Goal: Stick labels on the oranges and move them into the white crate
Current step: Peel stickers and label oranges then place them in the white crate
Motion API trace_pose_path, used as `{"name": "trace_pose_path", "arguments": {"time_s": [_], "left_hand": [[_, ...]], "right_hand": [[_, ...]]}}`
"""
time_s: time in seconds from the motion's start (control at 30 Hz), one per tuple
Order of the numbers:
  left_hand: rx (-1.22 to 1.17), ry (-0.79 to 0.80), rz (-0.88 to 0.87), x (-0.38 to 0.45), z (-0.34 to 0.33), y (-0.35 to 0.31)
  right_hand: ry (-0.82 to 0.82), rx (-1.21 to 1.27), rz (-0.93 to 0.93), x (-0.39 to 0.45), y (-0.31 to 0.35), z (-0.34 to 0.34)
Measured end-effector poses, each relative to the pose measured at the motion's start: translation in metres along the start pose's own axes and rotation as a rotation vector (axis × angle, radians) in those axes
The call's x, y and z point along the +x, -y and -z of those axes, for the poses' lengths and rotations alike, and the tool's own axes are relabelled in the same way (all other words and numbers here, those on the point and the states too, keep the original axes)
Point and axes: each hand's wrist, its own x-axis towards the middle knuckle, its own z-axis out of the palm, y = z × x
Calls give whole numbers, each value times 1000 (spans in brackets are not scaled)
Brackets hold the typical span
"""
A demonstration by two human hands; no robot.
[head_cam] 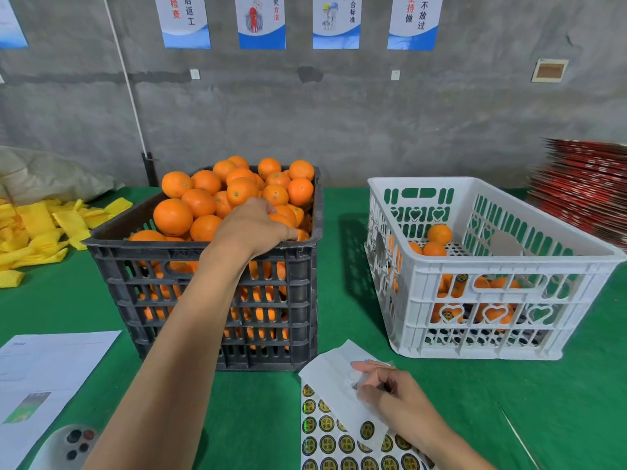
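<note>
A black crate heaped with oranges stands in the middle of the green table. My left hand reaches over its near rim and closes on an orange at the front right of the heap. To the right stands the white crate with several oranges inside, some bearing round labels. My right hand rests on a white label sheet in front of the crates, fingertips pinching at the sheet; whether a label is between them I cannot tell.
Yellow foam sleeves lie at the left by a grey sack. A printed paper and a grey device with buttons sit front left. Stacked red cardboard rises at the right. A concrete wall is behind.
</note>
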Motion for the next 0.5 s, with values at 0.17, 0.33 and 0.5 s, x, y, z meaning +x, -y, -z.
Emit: {"name": "trace_pose_path", "arguments": {"time_s": [0.17,0.33,0.5], "left_hand": [[3,4,5,0,0,-1],[14,0,-2,1,-1,1],[9,-11,-7,2,-2,2]], "right_hand": [[-49,68,-91,6,4,-1],[-65,114,-90,5,2,0],[-192,-434,177,-5,-7,-2]]}}
